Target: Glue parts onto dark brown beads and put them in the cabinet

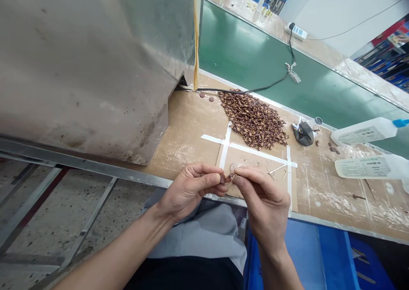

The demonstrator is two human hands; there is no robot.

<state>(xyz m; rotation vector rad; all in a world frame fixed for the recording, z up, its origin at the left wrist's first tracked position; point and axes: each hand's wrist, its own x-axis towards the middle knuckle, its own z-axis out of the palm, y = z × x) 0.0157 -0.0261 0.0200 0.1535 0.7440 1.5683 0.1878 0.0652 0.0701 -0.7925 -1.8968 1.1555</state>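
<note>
Over the front edge of the cardboard-covered bench (182,130), my two hands meet fingertip to fingertip. My left hand (191,189) pinches a small brown disc (223,178) between thumb and forefinger. Closed in a pinch, my right hand (263,194) grips a tiny dark brown piece (232,177) right beside the disc; the fingertips partly hide it, and I cannot tell whether the two touch. Beyond the hands lies a large heap of small brown pieces with gold-coloured ends (255,119). A small clear round dish (236,166) shows just behind my right fingertips.
A big metal housing (96,68) stands on the left. White-capped sticks (277,169), a black pouch (303,133) and two white bottles (364,131) lie to the right. A black cable (265,88) crosses behind the heap, before a green belt (243,47). Below is a blue crate (335,256).
</note>
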